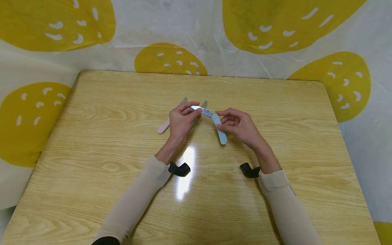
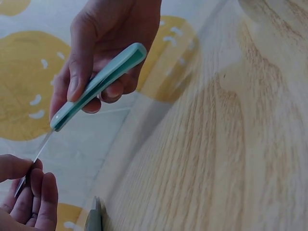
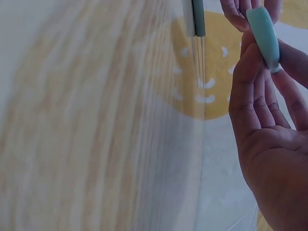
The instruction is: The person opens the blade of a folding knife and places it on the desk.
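Between the hands is a folding knife (image 1: 216, 119) with a pale blue-green handle, its blade swung out at an angle from the handle. My left hand (image 1: 181, 121) pinches the shiny blade between thumb and fingers. The handle (image 2: 103, 82) is gripped by my right hand (image 1: 241, 126), thumb on one side and fingertips on the other. In the left wrist view, the handle's long slot faces the camera. On the table beside and behind my left hand lie a pink-handled knife (image 1: 164, 127) and a green-handled knife (image 1: 204, 104), both with blades out and partly covered by that hand.
Everything takes place over a wood-grain table (image 1: 122, 163), with a bright light reflection near its middle. A white cloth (image 1: 171, 23) with yellow patterns hangs behind the back edge and along the sides. Black camera mounts (image 1: 180, 169) stick out from both wrists.
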`<state>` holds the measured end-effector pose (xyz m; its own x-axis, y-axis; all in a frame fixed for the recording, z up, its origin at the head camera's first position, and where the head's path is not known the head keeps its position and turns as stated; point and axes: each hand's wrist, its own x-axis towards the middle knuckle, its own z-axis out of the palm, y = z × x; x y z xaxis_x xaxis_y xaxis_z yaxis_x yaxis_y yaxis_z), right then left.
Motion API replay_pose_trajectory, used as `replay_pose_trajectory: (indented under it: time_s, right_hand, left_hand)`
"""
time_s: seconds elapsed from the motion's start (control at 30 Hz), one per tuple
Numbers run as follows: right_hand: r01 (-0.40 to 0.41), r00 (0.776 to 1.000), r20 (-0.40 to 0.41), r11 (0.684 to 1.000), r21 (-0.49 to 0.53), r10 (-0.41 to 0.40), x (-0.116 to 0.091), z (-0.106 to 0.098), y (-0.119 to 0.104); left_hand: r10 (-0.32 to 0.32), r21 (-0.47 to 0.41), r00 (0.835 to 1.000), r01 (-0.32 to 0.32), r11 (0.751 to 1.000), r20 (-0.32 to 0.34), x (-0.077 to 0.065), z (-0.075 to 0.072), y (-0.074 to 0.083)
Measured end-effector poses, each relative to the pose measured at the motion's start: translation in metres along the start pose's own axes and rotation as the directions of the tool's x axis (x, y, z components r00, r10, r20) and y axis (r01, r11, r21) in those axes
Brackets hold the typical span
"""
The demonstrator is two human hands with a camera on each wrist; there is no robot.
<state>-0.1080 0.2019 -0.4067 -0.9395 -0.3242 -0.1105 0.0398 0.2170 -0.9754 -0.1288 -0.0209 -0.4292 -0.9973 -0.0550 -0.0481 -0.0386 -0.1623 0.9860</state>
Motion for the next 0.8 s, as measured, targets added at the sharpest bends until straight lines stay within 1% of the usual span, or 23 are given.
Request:
replay_pose_trajectory:
  time_s: [0.17, 0.33, 0.43, 0.63, 0.8]
  right_hand:
    - [-0.042, 0.999, 0.009, 0.999, -0.020, 0.043, -0.001, -0.001, 0.001]
    - [-0.086, 0.996, 0.016, 0.992, -0.094, 0.088, -0.002, -0.003, 0.002]
    - [-0.105, 0.994, 0.029, 0.987, -0.120, 0.109, -0.003, -0.005, 0.003]
    - [-0.105, 0.990, 0.082, 0.986, -0.126, 0.116, -0.004, -0.007, 0.003]
    - [-0.096, 0.986, 0.119, 0.985, -0.143, 0.114, -0.005, -0.010, 0.001]
  left_hand:
    - [0.001, -0.012, 1.000, -0.001, 1.000, 0.013, 0.003, 0.000, 0.002]
    - [0.000, 0.001, 0.999, 0.000, 1.000, 0.037, 0.004, 0.000, 0.005]
    - [-0.010, 0.021, 0.998, 0.009, 1.000, 0.056, 0.005, 0.000, 0.006]
    - [-0.037, 0.095, 0.993, 0.027, 0.995, 0.109, 0.005, -0.003, 0.008]
    - [-0.067, 0.140, 0.984, 0.043, 0.989, 0.167, 0.005, -0.006, 0.011]
